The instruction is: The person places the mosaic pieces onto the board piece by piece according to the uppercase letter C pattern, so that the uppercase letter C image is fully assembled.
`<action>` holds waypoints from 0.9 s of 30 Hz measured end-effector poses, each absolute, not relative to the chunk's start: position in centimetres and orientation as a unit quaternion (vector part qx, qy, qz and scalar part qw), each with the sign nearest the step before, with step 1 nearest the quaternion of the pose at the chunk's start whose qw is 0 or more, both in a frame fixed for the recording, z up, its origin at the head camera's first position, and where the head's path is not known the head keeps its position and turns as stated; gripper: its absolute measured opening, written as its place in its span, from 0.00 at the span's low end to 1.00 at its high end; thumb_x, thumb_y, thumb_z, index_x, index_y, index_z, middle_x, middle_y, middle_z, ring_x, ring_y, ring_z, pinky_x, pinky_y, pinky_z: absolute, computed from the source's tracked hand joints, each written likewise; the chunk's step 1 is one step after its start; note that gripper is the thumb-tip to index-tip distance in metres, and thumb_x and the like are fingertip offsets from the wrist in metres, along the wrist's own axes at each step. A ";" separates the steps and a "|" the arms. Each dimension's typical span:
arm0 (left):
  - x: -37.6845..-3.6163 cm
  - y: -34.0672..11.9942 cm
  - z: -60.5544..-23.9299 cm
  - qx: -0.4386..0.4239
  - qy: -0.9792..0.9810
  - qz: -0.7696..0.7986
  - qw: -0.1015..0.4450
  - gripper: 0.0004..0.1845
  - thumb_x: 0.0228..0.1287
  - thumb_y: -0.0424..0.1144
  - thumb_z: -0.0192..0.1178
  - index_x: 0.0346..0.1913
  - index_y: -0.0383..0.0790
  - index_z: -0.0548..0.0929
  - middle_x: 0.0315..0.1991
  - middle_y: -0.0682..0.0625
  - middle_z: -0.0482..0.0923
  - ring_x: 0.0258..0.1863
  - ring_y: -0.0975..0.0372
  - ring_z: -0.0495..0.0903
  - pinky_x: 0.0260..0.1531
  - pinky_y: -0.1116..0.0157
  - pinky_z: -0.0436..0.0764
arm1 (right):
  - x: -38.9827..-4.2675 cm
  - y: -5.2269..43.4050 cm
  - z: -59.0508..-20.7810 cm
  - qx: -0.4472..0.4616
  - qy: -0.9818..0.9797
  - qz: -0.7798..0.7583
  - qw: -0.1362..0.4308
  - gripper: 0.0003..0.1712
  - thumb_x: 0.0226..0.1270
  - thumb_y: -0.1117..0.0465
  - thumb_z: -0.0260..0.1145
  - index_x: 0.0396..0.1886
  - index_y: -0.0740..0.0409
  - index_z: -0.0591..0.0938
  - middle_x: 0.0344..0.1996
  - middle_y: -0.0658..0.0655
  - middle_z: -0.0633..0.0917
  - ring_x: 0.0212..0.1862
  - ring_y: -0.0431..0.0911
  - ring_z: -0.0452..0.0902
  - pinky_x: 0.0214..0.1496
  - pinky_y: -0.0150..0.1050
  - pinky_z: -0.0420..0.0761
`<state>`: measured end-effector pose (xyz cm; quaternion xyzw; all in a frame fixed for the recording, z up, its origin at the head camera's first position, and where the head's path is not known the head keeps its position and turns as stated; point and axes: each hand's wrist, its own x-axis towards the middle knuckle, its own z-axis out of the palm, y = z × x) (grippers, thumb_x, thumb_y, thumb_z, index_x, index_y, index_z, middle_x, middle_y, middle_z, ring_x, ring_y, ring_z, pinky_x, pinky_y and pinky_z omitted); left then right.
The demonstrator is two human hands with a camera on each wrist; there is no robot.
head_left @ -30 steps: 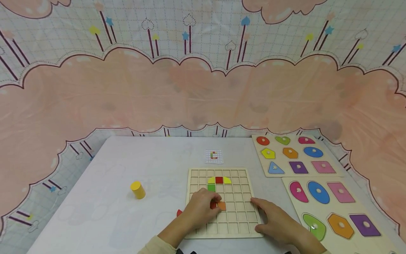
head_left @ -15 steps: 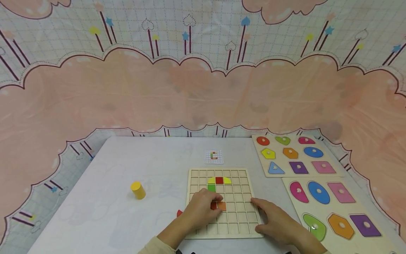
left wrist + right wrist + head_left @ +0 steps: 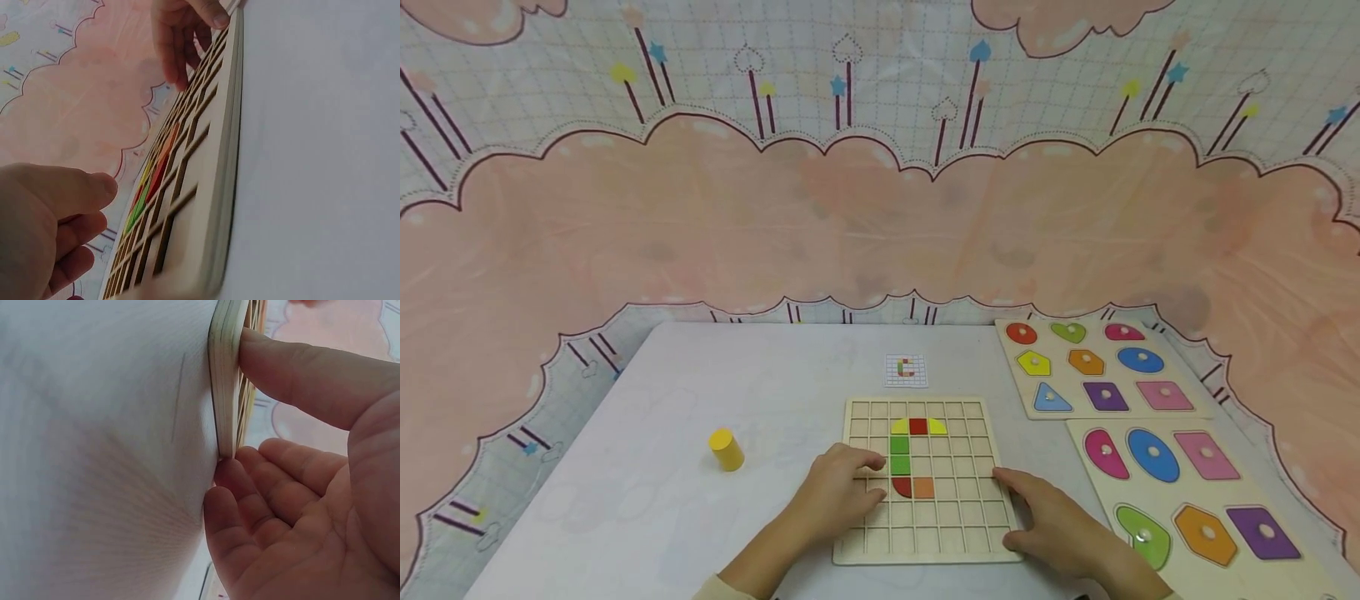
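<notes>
Six coloured tiles (image 3: 907, 457) sat in the grid board (image 3: 977, 546), most cells bare, my left hand (image 3: 837, 493) relaxed beside them, right fingers (image 3: 1009, 478) steadying its edge.

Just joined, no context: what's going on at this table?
A person is filling a wooden grid board with coloured tiles. The left hand rests on the board's left side beside the green tiles. The right hand steadies the board's right edge. A pattern card lies behind the board.
</notes>
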<state>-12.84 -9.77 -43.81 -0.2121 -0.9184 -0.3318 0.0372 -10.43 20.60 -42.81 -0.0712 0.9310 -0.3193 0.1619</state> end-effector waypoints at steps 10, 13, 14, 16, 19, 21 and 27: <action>-11.9 -12.7 -43.9 -0.182 -0.926 -0.325 0.058 0.15 0.52 0.34 0.74 0.44 0.41 0.86 0.41 0.56 0.84 0.46 0.58 0.78 0.49 0.54 0.77 | -10.4 20.5 -42.7 -0.071 0.931 -0.318 0.164 0.47 0.48 0.61 0.82 0.70 0.59 0.72 0.67 0.60 0.74 0.69 0.61 0.65 0.68 0.61 0.65; -11.4 -13.4 -43.9 -0.165 -0.929 -0.326 0.053 0.16 0.51 0.34 0.75 0.44 0.43 0.86 0.41 0.58 0.83 0.46 0.60 0.77 0.49 0.55 0.77 | -10.4 20.6 -42.7 -0.070 0.931 -0.319 0.164 0.47 0.48 0.61 0.82 0.70 0.59 0.73 0.67 0.59 0.74 0.69 0.61 0.65 0.68 0.61 0.65; -11.3 -13.7 -43.9 -0.159 -0.930 -0.326 0.052 0.16 0.51 0.34 0.75 0.44 0.43 0.86 0.41 0.59 0.83 0.46 0.60 0.77 0.49 0.55 0.77 | -10.3 20.6 -42.7 -0.071 0.930 -0.321 0.164 0.47 0.48 0.61 0.82 0.70 0.59 0.73 0.66 0.59 0.74 0.69 0.61 0.65 0.68 0.61 0.65; -10.9 -14.2 -43.9 -0.150 -0.932 -0.326 0.050 0.16 0.51 0.34 0.75 0.44 0.44 0.86 0.41 0.60 0.82 0.47 0.61 0.77 0.50 0.54 0.76 | -10.4 20.6 -42.8 -0.075 0.930 -0.321 0.161 0.47 0.47 0.62 0.82 0.70 0.59 0.73 0.66 0.59 0.74 0.69 0.61 0.65 0.68 0.61 0.64; -10.6 -14.9 -44.0 -0.146 -0.933 -0.325 0.043 0.16 0.51 0.34 0.74 0.45 0.46 0.86 0.42 0.62 0.81 0.47 0.62 0.77 0.50 0.55 0.76 | -10.4 20.6 -42.8 -0.080 0.930 -0.322 0.157 0.47 0.47 0.62 0.82 0.69 0.59 0.73 0.66 0.60 0.74 0.70 0.61 0.65 0.68 0.61 0.64; -10.4 -15.4 -44.1 -0.153 -0.933 -0.324 0.038 0.16 0.52 0.35 0.74 0.46 0.46 0.86 0.42 0.63 0.81 0.47 0.62 0.77 0.51 0.55 0.76 | -10.4 20.6 -42.8 -0.079 0.930 -0.321 0.158 0.47 0.47 0.61 0.82 0.69 0.59 0.73 0.66 0.59 0.74 0.69 0.61 0.65 0.68 0.61 0.64; -10.1 -16.6 -44.7 -0.189 -0.931 -0.312 0.026 0.16 0.54 0.34 0.73 0.47 0.45 0.85 0.43 0.62 0.81 0.46 0.63 0.76 0.51 0.56 0.76 | -10.4 20.6 -42.8 -0.078 0.930 -0.322 0.159 0.47 0.47 0.61 0.82 0.70 0.60 0.73 0.67 0.60 0.74 0.70 0.61 0.65 0.68 0.60 0.64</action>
